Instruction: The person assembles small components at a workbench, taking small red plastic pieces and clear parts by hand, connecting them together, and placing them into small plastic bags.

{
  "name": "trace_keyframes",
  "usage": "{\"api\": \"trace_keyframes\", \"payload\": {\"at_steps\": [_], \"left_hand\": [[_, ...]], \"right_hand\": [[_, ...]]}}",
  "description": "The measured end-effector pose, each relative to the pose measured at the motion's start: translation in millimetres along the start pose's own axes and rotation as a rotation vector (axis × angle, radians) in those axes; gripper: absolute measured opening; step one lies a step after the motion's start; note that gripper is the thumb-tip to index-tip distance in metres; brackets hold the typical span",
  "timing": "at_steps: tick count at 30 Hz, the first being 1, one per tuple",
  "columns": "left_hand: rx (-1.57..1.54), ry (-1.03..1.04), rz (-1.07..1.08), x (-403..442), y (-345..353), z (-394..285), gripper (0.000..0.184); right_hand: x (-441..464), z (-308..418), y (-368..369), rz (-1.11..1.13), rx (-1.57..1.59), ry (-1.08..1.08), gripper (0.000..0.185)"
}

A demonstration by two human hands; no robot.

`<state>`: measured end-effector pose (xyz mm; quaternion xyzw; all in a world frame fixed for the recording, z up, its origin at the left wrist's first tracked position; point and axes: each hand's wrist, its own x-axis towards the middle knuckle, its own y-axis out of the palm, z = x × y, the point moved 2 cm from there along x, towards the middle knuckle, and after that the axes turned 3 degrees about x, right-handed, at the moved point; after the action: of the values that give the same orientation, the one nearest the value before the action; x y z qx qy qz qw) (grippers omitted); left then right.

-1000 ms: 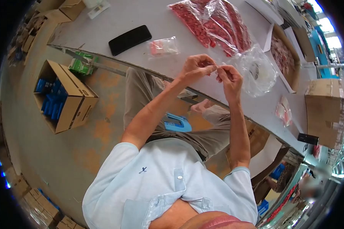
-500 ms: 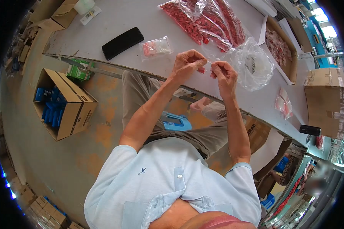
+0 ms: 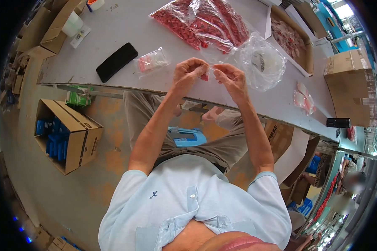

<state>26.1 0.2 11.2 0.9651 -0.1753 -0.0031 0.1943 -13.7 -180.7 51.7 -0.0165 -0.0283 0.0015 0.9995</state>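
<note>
Above the table's near edge, my left hand (image 3: 189, 76) is closed in a pinch, with a small red piece (image 3: 204, 78) showing under its fingertips. My right hand (image 3: 231, 81) is also pinched, close beside it. A bit of thin clear plastic, apparently a small plastic bag (image 3: 210, 67), spans the gap between the fingertips; most of it is hidden. Beyond the hands lies a large clear bag of red pieces (image 3: 201, 25). A clear plastic bag around a white roll (image 3: 262, 62) sits to the right. Small red-and-clear packets (image 3: 153, 62) lie left of my hands.
A black phone (image 3: 117, 62) lies on the table (image 3: 83, 58) at left. An open carton (image 3: 310, 62) of small packets stands at far right, near a taped cardboard box (image 3: 349, 88). On the floor is a carton with blue boxes (image 3: 86, 142). A blue stool (image 3: 186, 137) shows below.
The whole view has shifted, so the table's things appear farther left. My fingertips remain close together around the clear plastic, and less red shows by my right fingers.
</note>
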Motion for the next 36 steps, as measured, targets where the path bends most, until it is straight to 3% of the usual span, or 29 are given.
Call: {"api": "trace_keyframes", "payload": {"at_steps": [24,29,36], "left_hand": [[0.165,0.042,0.035,-0.9,3.4,-2.1,0.007],[0.088,0.008,-0.059,-2.9,-0.6,-3.7,0.007],[0.119,0.019,0.121,-2.7,5.2,2.9,0.008]], "right_hand": [[0.7,-3.7,-0.4,0.033,-0.162,-0.111,0.010],[0.2,0.3,0.3,-0.022,-0.165,-0.098,0.010],[-8.3,8.6,-11.2,0.122,-0.274,-0.096,0.010]]}}
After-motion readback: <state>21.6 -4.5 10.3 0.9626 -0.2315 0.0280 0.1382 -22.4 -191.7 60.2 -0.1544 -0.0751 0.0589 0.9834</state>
